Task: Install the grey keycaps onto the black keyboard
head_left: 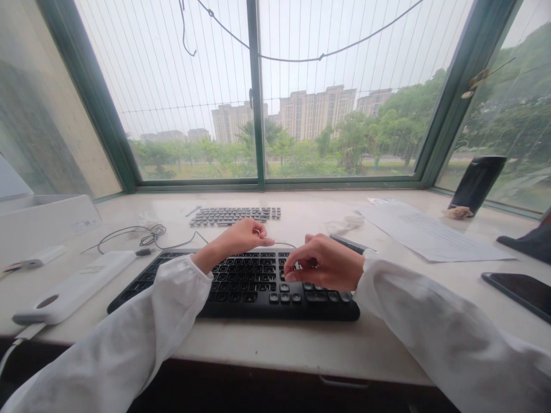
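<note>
A black keyboard (275,311) lies on the white desk, most of its left and middle showing bare key sockets. Keycaps (297,297) sit on its lower right part. My left hand (241,236) hovers over the keyboard's far edge, fingers curled and thumb drawn in; anything inside is hidden. Over the keyboard's right side, my right hand (325,261) is bent down with thumb and fingers closed in a pinch. What that pinch holds, if anything, I cannot make out. Beyond my left hand, loose keycaps (235,215) lie in rows on the desk.
A white power strip (77,287) and a coiled black cable (150,234) lie at left. To the right are a dark pen-like tool (348,244), paper sheets (430,229) and a phone (520,292). A black upright object (477,183) stands by the window.
</note>
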Available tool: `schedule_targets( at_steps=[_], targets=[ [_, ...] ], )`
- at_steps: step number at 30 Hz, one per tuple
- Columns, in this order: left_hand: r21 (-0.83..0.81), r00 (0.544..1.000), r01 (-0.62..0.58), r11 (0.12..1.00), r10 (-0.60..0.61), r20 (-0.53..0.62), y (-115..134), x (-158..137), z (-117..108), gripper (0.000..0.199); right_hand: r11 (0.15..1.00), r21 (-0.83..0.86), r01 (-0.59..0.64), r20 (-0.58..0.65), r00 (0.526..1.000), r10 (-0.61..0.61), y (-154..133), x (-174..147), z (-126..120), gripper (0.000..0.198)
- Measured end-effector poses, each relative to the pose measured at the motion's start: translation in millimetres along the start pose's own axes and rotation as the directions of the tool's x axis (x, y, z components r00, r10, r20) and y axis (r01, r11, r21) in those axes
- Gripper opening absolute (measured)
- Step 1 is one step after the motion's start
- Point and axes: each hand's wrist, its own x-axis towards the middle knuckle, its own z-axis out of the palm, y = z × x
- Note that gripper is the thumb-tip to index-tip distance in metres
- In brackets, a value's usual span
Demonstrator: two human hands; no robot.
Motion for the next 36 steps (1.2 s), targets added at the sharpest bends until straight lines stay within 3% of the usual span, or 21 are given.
schedule_targets(
  at_steps=[6, 11, 15, 20, 25, 29, 33, 36],
  targets=[
    [0.012, 1.0, -0.001, 1.0, 0.001, 0.003, 1, 0, 0, 0.04, 0.998, -0.003, 0.056, 0.135, 0.989, -0.055, -1, 0, 3, 0.015],
    [0.001, 1.0, -0.005, 1.0, 0.005, 0.009, -1, 0, 0, 0.04, 0.997, 0.037, 0.071, 0.173, 0.982, -0.076, 4, -2, -5, 0.021],
    [-0.012, 1.0, -0.011, 1.0, 0.011, 0.006, 0, 0, 0, 0.04, 0.998, -0.036, 0.059, 0.238, 0.97, -0.048, 5, -3, -8, 0.015],
    [-0.012, 1.0, -0.009, 1.0, 0.009, -0.002, -1, 0, 1, 0.041, 0.996, -0.009, 0.083, 0.109, 0.991, -0.082, 2, -1, 0, 0.019],
    [0.0, 1.0, -0.008, 1.0, 0.008, -0.006, -1, 1, 1, 0.04, 0.989, -0.053, 0.14, 0.115, 0.984, -0.133, 1, 0, 7, 0.014],
    [-0.018, 1.0, -0.023, 1.0, 0.023, 0.001, -2, 2, 1, 0.04, 0.988, -0.041, 0.147, -0.038, 0.988, -0.149, -2, 1, 14, 0.02],
    [-0.007, 1.0, -0.03, 1.0, 0.03, 0.004, -3, 2, 2, 0.04, 0.982, -0.042, 0.185, 0.021, 0.983, -0.184, -5, 3, 20, 0.016],
    [0.006, 1.0, -0.022, 1.0, 0.022, 0.0, -2, 2, 2, 0.04, 0.99, -0.069, 0.121, -0.059, 0.99, -0.126, -3, 2, 16, 0.018]
  ],
)
